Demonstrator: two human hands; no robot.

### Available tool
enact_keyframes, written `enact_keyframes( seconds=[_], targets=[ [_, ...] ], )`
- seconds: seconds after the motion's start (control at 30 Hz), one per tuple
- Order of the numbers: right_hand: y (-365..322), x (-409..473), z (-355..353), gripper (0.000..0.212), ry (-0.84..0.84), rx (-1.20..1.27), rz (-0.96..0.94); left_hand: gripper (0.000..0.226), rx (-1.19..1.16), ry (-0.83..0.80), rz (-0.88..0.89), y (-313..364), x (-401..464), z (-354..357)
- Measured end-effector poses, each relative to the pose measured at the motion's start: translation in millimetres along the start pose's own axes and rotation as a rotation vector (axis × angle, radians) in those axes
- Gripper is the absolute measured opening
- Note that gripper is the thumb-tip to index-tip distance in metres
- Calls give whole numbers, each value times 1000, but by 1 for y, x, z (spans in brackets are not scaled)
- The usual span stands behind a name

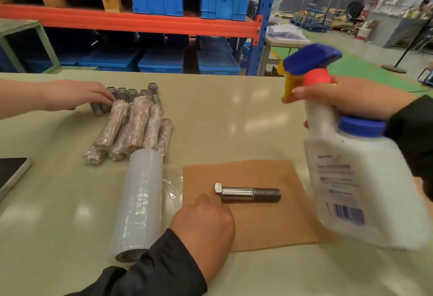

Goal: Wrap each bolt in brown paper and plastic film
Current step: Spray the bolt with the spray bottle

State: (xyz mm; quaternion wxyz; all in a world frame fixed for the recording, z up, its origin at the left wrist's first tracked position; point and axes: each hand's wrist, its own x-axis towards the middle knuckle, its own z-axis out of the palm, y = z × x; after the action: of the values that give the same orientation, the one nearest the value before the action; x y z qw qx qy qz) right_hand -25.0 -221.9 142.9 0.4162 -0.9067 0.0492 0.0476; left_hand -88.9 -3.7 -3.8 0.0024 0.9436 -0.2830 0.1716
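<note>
The bolt [248, 194] lies bare on the brown paper [253, 216], head toward your left hand [206, 223]; that hand's fingers curl at the bolt head, though whether they pinch it you cannot tell; your right hand [351, 97] grips a blurred spray bottle [356, 178] above the paper's right edge; the film roll [138, 202] lies just left; beyond it sit wrapped bolts [131, 129], where another person's hand [77, 94] touches the unwrapped bolts [131, 94].
</note>
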Motion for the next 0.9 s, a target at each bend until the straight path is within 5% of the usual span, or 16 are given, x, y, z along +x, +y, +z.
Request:
enact_keyframes(
  seconds=[0.17,0.3,0.5,0.57,0.67,0.8,0.9],
  targets=[
    [22,-44,24,65,-489,-229,40,33,16,-11,21,-2,0,2],
    [40,-57,40,60,-657,-209,65,13,1,-106,100,-3,-1,-6],
    [38,-62,41,60,-639,-194,18,69,-39,-271,89,-8,3,-9],
    [32,-62,33,67,-570,-217,16,77,-31,-409,103,-10,4,-11],
    [23,-50,17,67,-285,-422,-35,67,-55,-411,103,-13,4,-15],
    [14,-14,-2,39,140,-303,-84,39,-21,-312,83,-14,4,-24],
    [15,23,-15,41,365,-225,-109,24,-97,-174,66,-17,6,-30]
  ],
)
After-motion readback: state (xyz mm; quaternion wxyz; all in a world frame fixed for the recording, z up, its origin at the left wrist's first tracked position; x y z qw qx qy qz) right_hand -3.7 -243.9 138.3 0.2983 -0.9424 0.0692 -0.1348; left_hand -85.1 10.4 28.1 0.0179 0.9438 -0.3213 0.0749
